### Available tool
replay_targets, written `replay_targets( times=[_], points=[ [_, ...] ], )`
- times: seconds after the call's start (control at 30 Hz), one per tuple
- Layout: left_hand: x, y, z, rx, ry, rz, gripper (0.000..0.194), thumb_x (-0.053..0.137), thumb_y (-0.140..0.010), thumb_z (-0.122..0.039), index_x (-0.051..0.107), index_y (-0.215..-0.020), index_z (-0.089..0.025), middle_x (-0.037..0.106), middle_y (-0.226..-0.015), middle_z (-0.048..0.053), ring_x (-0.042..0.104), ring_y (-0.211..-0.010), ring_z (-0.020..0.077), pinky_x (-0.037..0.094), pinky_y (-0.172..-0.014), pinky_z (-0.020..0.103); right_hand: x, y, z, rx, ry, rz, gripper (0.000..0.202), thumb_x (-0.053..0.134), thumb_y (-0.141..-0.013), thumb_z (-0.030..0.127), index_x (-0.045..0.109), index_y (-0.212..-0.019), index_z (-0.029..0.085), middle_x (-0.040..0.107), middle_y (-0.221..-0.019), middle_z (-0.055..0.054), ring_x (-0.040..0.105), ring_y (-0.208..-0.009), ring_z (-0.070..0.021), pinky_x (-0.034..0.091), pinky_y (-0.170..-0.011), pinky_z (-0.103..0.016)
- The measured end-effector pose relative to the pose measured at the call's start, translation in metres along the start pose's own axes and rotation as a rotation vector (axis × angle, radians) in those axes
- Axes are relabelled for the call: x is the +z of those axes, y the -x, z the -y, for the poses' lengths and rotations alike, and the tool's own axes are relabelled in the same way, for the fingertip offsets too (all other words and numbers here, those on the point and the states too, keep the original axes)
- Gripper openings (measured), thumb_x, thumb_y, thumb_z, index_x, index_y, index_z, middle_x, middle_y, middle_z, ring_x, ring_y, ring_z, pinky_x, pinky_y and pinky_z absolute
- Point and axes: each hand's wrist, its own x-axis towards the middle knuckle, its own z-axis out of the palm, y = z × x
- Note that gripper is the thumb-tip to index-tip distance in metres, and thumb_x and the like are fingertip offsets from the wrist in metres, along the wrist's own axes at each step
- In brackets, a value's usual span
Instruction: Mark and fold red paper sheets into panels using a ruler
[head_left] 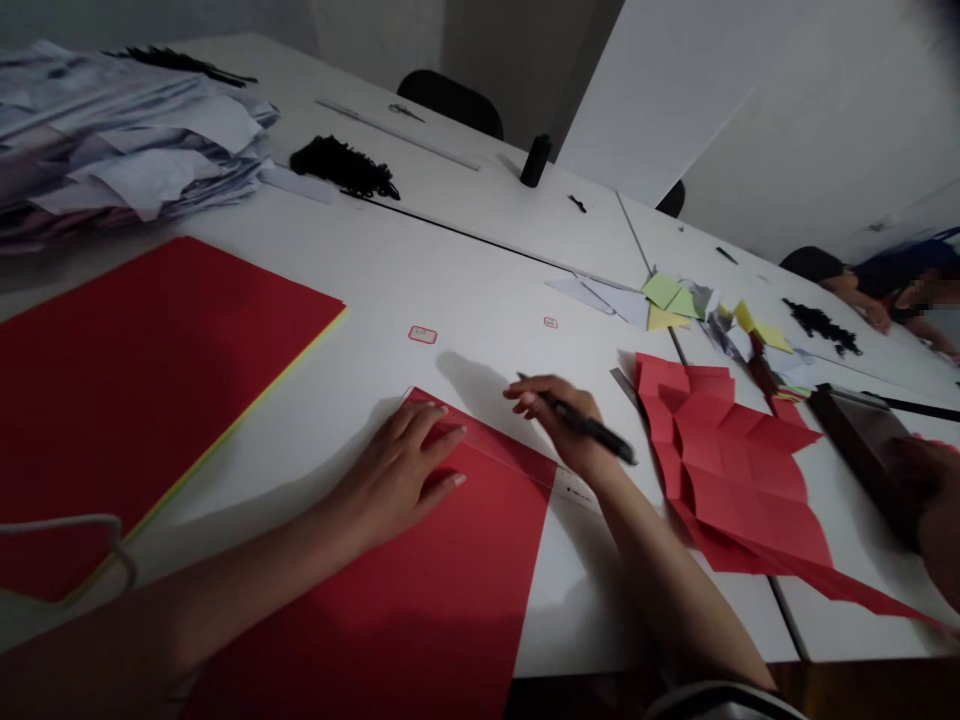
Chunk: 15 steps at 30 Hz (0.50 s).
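White tables (480, 270), pushed together, pale wall behind. Placed by the red sheet (420, 590): one clear ruler (577, 489), across its far end and past its right corner; two small red-bordered labels (422, 335), beyond it; one stack of large sheets (157, 370), red on top, left of it; creased red paper (739, 470), right of it; one black cylinder (535, 162), well beyond it. Left hand (401, 465): palm down, fingers slightly spread, on ruler and red sheet, gripping neither. Right hand (562, 420): fingers curled, holding one black pen (596, 432). Red sheet lies beneath the left hand, its far right corner near the right.
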Motion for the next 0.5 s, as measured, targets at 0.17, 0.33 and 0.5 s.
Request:
replay_targets(
  times=[0.17, 0.33, 0.5],
  points=[
    [0.001, -0.001, 0.0, 0.0, -0.016, -0.006, 0.04, 0.051, -0.092, -0.038, 0.055, -0.128, -0.019, 0.045, -0.134, 0.015, 0.043, -0.126, 0.0316, 0.04, -0.106, 0.052, 0.015, 0.032, -0.014, -0.253, 0.329, 0.208, 0.026, 0.05, -0.097, 0.025, 0.063, -0.119, 0.028, 0.068, -0.11, -0.007, 0.058, -0.11, -0.021, 0.051, -0.091, -0.039],
    [0.004, 0.001, 0.002, -0.012, -0.039, -0.006, 0.043, 0.048, -0.094, -0.041, 0.051, -0.132, -0.022, 0.042, -0.137, 0.013, 0.042, -0.126, 0.0307, 0.041, -0.105, 0.051, 0.016, 0.044, -0.022, -0.326, 0.481, 0.274, 0.032, 0.048, -0.097, 0.019, 0.059, -0.126, 0.028, 0.067, -0.118, -0.005, 0.052, -0.118, -0.023, 0.047, -0.096, -0.043],
    [0.005, 0.002, 0.004, -0.038, -0.072, -0.042, 0.054, 0.049, -0.092, -0.048, 0.041, -0.138, -0.019, 0.038, -0.143, 0.016, 0.033, -0.134, 0.0362, 0.036, -0.107, 0.057, -0.004, 0.058, -0.024, -0.33, 0.541, 0.272, 0.033, 0.046, -0.097, 0.018, 0.057, -0.126, 0.031, 0.067, -0.119, -0.004, 0.055, -0.115, -0.0222, 0.048, -0.094, -0.043]
  ],
)
